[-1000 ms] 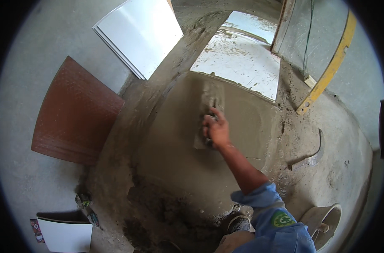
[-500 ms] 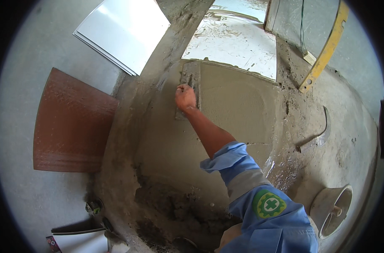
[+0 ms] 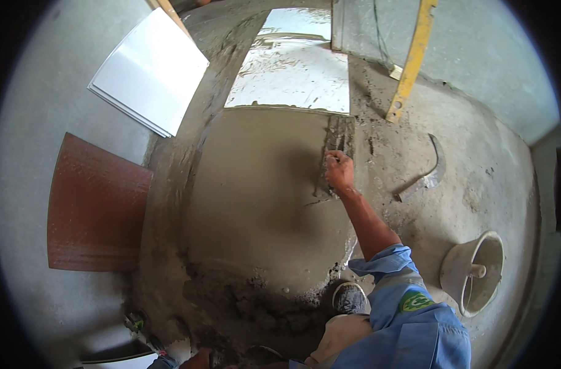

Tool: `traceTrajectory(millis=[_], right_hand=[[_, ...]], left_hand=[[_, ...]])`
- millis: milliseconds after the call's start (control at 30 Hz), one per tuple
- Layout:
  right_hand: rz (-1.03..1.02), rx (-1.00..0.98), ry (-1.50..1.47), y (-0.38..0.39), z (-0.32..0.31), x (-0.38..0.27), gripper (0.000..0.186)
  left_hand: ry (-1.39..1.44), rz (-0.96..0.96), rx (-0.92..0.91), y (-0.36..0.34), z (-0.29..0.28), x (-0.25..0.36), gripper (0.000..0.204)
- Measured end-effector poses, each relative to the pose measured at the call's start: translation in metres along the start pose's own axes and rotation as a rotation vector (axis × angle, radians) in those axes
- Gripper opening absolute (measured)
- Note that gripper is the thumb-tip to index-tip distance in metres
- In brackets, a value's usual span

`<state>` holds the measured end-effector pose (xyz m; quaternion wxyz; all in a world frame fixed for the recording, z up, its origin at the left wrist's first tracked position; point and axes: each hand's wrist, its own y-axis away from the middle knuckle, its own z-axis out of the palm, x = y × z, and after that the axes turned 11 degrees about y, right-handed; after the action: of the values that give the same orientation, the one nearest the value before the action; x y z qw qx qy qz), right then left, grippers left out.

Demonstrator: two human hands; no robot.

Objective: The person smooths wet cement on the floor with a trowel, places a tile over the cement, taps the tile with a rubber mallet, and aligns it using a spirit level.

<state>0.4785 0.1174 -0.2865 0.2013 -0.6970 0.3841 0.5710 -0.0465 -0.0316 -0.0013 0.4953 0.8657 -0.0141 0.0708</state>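
Observation:
My right hand is closed on the handle of a steel float trowel, which lies on the right edge of a grey mortar bed. Mortar-smeared white tiles border the bed's far side. Low at the bottom edge, my left hand is only partly visible beside dark, dirty objects; its fingers and anything in them are unclear.
White tiles and a brown board lie at left. A yellow straightedge leans on the right wall, near a curved blade tool. A mortar-stained bucket lies lower right, near my shoe.
The trowel in my right hand first moved left and up, then swept right to the bed's right edge. My view has shifted, and my left hand has appeared at the bottom edge.

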Motion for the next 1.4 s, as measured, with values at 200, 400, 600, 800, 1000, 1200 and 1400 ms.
traceTrajectory(millis=[200,400,600,800,1000,1200,1400], right_hand=[[0.149,0.075,-0.031,0.031,-0.075,-0.008,0.023],[0.013,-0.228,-0.279,0.06,-0.026,-0.026,0.023],[0.053,-0.234,-0.114,0.02,0.063,-0.037,0.024],[-0.055,-0.038,-0.052,-0.011,0.01,0.015,0.023],[0.131,0.066,-0.125,0.025,-0.072,-0.005,0.021],[-0.025,-0.11,-0.057,0.034,-0.055,0.007,0.022],[-0.053,-0.152,-0.278,0.084,-0.003,-0.08,0.019]], left_hand=[[-0.089,0.138,-0.053,-0.008,-0.013,0.024,0.082],[-0.099,0.179,-0.075,-0.02,0.007,-0.014,0.079],[-0.062,0.07,-0.105,-0.028,0.009,-0.015,0.078],[-0.106,0.129,-0.034,-0.018,0.001,0.015,0.077],[0.008,0.009,-0.12,-0.02,-0.017,0.044,0.082],[-0.332,0.144,0.11,-0.03,-0.051,0.069,0.077],[-0.062,0.238,0.248,-0.004,-0.082,0.076,0.081]])
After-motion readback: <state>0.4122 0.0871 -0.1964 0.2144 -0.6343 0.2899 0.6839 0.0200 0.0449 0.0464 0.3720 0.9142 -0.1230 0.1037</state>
